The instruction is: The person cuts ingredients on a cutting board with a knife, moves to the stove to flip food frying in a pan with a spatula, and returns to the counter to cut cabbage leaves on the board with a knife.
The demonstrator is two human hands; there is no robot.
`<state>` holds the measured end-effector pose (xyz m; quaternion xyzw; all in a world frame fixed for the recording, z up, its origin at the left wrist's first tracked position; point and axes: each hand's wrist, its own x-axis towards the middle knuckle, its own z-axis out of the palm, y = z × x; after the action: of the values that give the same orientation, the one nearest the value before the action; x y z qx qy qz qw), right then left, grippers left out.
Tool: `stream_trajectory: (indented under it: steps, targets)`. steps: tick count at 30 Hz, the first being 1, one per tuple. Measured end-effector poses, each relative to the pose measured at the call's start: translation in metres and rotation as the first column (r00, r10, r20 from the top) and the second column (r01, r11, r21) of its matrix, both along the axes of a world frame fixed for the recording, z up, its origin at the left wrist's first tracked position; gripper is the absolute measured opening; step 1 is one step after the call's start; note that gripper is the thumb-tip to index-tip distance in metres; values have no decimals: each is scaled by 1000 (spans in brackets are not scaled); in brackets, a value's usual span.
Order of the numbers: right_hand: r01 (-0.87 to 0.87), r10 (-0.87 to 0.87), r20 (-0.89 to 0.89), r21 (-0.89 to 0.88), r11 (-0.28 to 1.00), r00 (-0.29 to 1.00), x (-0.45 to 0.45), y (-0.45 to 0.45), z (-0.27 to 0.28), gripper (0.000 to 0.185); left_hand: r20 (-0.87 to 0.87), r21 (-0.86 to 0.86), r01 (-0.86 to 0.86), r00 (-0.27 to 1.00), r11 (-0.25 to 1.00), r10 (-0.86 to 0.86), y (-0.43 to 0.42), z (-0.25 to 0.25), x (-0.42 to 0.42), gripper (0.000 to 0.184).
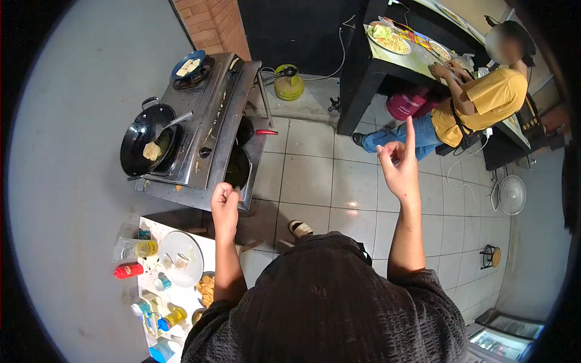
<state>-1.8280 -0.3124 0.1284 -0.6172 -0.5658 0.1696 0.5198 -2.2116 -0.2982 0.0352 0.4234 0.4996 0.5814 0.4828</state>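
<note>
My left hand (226, 202) is raised in a closed fist in front of the stove's lower edge, with nothing visible in it. Out over the tiled floor is my right hand (400, 163), its index finger stretched upward and the thumb apart from it, the other fingers curled; it holds nothing. On the stove (203, 121), to the left, a black wok (136, 136) contains a pale yellow piece of food (152, 151) and a metal spatula (175, 120). A blue pan (180, 55) with pale pieces sits on the far burner.
A white side table (172, 302) at lower left holds a plate (181, 260), bottles and a bowl of fried food (207, 289). Behind the stove stands a green gas cylinder (289, 85). A person in a yellow shirt (496, 100) is at a counter with food plates.
</note>
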Motion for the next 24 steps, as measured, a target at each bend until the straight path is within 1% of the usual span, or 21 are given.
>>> stream_trajectory:
  steps: [2,3,5,6,7,9,10,11,13,14,17,19,21,22,24]
  targets:
    - [-12,15,-29,82,997,999,-8,11,4,89,-2,8,-42,999,999,42,3,4,-3,23]
    - [-34,36,-27,82,996,999,-11,19,5,89,0,9,-64,998,998,64,6,6,-6,23]
    - [-118,119,-21,10,993,993,-22,32,2,87,-41,3,-82,996,997,82,0,5,-17,28]
    - [-174,174,2,6,985,985,-25,43,-5,80,-36,-8,-111,993,994,110,-2,3,-23,22]
    - [-220,219,-23,-39,975,975,-34,52,-7,70,-32,-10,-147,989,989,147,-8,3,-28,22]
    - [-299,298,-29,-101,949,954,-53,72,-17,64,-120,15,-236,964,972,236,-21,6,-38,14]
    - [-333,329,-54,-125,934,943,-65,83,-21,54,-89,-7,-272,959,962,270,-28,1,-48,10]
    - [-383,379,-54,-141,913,924,-76,94,-26,54,-92,-31,-331,941,943,327,-38,-4,-56,12]
    - [-487,504,-3,-264,832,863,-101,114,-36,44,-51,-76,-430,903,900,427,-61,-6,-67,14]
    - [-530,545,15,-213,821,838,-114,125,-43,34,-43,-82,-466,885,881,464,-74,-13,-75,14]
    - [-659,686,-16,-296,691,727,-161,148,-45,34,-121,-163,-618,786,769,606,-116,-22,-84,16]
    - [-724,747,-51,-299,622,663,-191,160,-61,33,-145,-198,-686,727,700,671,-144,-28,-85,18]
    - [-796,819,-79,-304,523,568,-222,168,-72,32,-163,-232,-769,635,596,755,-163,-24,-79,20]
    - [-836,857,-88,-293,464,507,-237,169,-72,33,-218,-270,-781,619,563,754,-171,-16,-75,20]
    - [-868,893,-112,-313,384,436,-265,166,-73,33,-224,-275,-835,538,477,812,-191,-21,-69,20]
